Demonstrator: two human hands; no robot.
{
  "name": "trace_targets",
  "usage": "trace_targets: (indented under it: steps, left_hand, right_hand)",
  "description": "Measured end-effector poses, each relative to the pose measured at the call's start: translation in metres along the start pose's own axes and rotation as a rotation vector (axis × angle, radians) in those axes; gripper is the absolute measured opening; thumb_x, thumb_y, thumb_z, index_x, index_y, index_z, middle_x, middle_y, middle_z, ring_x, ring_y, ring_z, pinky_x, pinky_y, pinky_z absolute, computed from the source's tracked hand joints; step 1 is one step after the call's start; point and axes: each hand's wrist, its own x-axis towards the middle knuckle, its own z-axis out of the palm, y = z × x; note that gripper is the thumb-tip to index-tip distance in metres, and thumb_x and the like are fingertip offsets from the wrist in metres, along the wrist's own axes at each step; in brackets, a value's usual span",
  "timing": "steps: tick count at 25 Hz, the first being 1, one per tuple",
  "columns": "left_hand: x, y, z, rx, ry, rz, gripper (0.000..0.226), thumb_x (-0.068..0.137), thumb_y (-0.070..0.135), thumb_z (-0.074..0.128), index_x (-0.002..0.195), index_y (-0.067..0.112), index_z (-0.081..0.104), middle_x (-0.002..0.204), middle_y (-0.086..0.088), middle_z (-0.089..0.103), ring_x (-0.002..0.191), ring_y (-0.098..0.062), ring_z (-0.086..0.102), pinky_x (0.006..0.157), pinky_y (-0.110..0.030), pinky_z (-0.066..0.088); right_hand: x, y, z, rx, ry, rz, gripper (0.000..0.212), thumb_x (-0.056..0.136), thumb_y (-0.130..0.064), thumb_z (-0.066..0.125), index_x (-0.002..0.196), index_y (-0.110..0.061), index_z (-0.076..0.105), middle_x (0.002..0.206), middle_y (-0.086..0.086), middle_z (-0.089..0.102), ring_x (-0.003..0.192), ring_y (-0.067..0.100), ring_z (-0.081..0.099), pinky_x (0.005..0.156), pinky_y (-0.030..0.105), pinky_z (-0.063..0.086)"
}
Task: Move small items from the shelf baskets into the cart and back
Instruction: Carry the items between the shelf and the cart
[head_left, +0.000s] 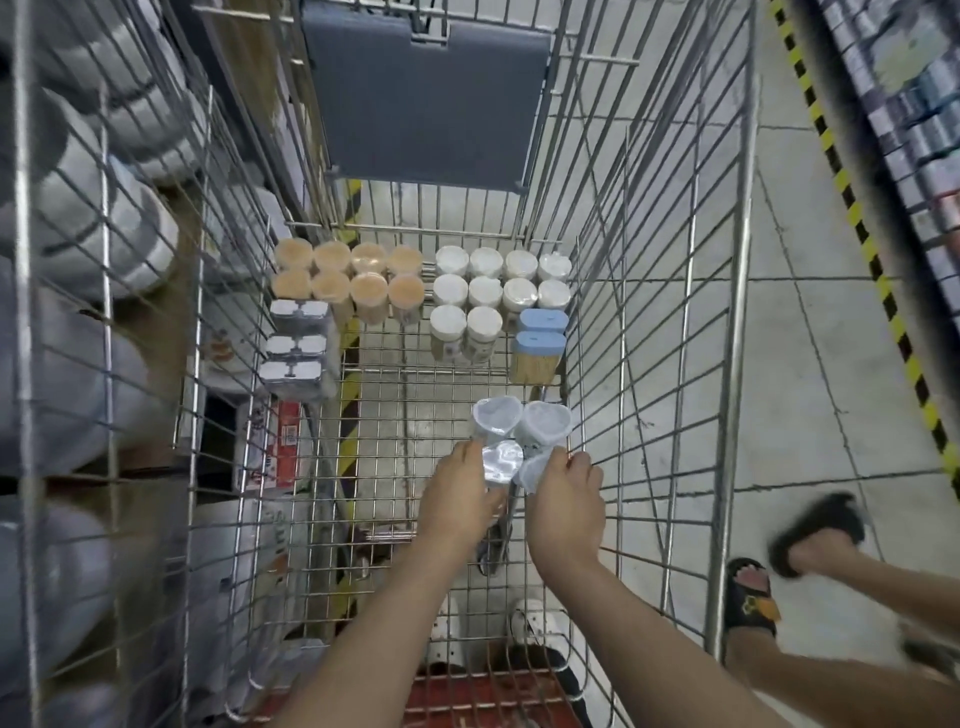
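Observation:
Both my arms reach down into the wire cart (649, 322). My left hand (457, 499) grips a clear heart-shaped container (501, 462) on the cart floor. Beside it, my right hand (563, 506) holds another heart-shaped container (535, 470). Two more heart-shaped containers (496, 415) (545, 423) stand just beyond these, touching them. Further ahead stand orange-topped jars (348, 275), white-lidded jars (485, 286), two blue-lidded boxes (540, 340) and silver-topped packs (296, 343) along the left wall.
The cart's grey child-seat flap (426, 104) hangs at the far end. A wire shelf basket (104, 234) with grey bagged goods stands on the left. Another person's sandalled feet (753, 597) are on the floor at the right, near a yellow-black floor stripe (852, 208).

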Motion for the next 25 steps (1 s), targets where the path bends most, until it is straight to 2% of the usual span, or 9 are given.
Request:
trace_targets:
  steps: [6, 10, 12, 14, 16, 19, 21, 23, 25]
  left_hand:
    - [0.004, -0.005, -0.009, 0.224, -0.003, 0.107, 0.056, 0.090, 0.032, 0.059, 0.140, 0.028, 0.035, 0.126, 0.002, 0.053, 0.115, -0.019, 0.049, 0.086, -0.032, 0.045]
    - [0.005, -0.010, -0.010, 0.225, 0.015, 0.125, 0.055, 0.088, 0.036, 0.061, 0.138, 0.028, 0.040, 0.124, 0.003, 0.055, 0.115, -0.017, 0.050, 0.089, -0.032, 0.045]
    - [0.002, -0.013, -0.013, 0.135, 0.022, 0.082, 0.048, 0.086, 0.039, 0.064, 0.128, 0.023, 0.051, 0.120, 0.003, 0.058, 0.110, -0.018, 0.053, 0.085, -0.034, 0.047]
    - [-0.002, -0.018, -0.020, -0.050, 0.047, 0.015, 0.040, 0.081, 0.037, 0.070, 0.116, 0.023, 0.058, 0.107, 0.006, 0.063, 0.099, -0.017, 0.058, 0.076, -0.032, 0.048]
    - [-0.009, -0.019, -0.033, -0.240, 0.077, -0.072, 0.038, 0.078, 0.031, 0.074, 0.113, 0.024, 0.060, 0.100, 0.010, 0.064, 0.091, -0.013, 0.061, 0.072, -0.029, 0.048]
    - [-0.026, -0.014, -0.061, -0.387, 0.121, -0.128, 0.041, 0.076, 0.029, 0.077, 0.112, 0.028, 0.057, 0.097, 0.017, 0.061, 0.086, -0.001, 0.058, 0.067, -0.019, 0.046]
    - [-0.045, -0.007, -0.085, -0.511, 0.158, -0.142, 0.038, 0.075, 0.023, 0.077, 0.106, 0.028, 0.057, 0.095, 0.019, 0.061, 0.086, 0.001, 0.058, 0.066, -0.016, 0.049]
    - [-0.068, 0.000, -0.110, -0.602, 0.199, -0.148, 0.033, 0.077, 0.017, 0.076, 0.100, 0.033, 0.058, 0.093, 0.017, 0.065, 0.086, 0.000, 0.061, 0.067, -0.016, 0.050]
    - [-0.094, 0.008, -0.134, -0.646, 0.245, -0.149, 0.031, 0.080, 0.015, 0.073, 0.101, 0.034, 0.060, 0.094, 0.014, 0.069, 0.085, -0.002, 0.064, 0.067, -0.019, 0.052]
  right_hand:
    - [0.001, 0.001, -0.002, 0.022, -0.060, -0.031, 0.053, 0.090, -0.005, 0.054, 0.137, -0.013, 0.031, 0.129, 0.007, 0.046, 0.117, 0.023, 0.047, 0.091, 0.032, 0.045]
    - [0.002, 0.003, -0.003, 0.061, -0.069, -0.057, 0.054, 0.088, -0.004, 0.055, 0.136, -0.013, 0.033, 0.126, 0.007, 0.048, 0.113, 0.024, 0.050, 0.089, 0.033, 0.046]
    - [0.001, 0.003, -0.004, 0.114, -0.080, -0.067, 0.050, 0.086, -0.009, 0.059, 0.131, -0.014, 0.038, 0.122, 0.005, 0.051, 0.110, 0.024, 0.052, 0.087, 0.033, 0.047]
    - [-0.002, 0.001, -0.008, 0.210, -0.090, -0.057, 0.050, 0.082, -0.017, 0.065, 0.127, -0.015, 0.043, 0.115, 0.003, 0.056, 0.106, 0.022, 0.055, 0.083, 0.033, 0.049]
    - [-0.005, -0.001, -0.016, 0.346, -0.104, -0.046, 0.052, 0.078, -0.018, 0.069, 0.125, -0.015, 0.045, 0.109, 0.003, 0.060, 0.100, 0.022, 0.059, 0.078, 0.032, 0.050]
    - [-0.016, -0.007, -0.038, 0.509, -0.124, -0.053, 0.050, 0.075, -0.017, 0.069, 0.120, -0.018, 0.047, 0.103, 0.003, 0.063, 0.091, 0.022, 0.061, 0.074, 0.034, 0.051]
    - [-0.028, -0.010, -0.060, 0.618, -0.130, -0.092, 0.048, 0.073, -0.019, 0.071, 0.115, -0.022, 0.049, 0.097, -0.001, 0.064, 0.083, 0.017, 0.061, 0.070, 0.035, 0.053]
    - [-0.044, -0.012, -0.087, 0.753, -0.150, -0.137, 0.048, 0.073, -0.025, 0.075, 0.113, -0.026, 0.050, 0.092, -0.008, 0.064, 0.078, 0.006, 0.061, 0.064, 0.027, 0.054]
    - [-0.065, -0.013, -0.115, 0.897, -0.175, -0.159, 0.049, 0.071, -0.030, 0.079, 0.112, -0.027, 0.052, 0.097, -0.012, 0.064, 0.083, -0.001, 0.060, 0.065, 0.022, 0.054]
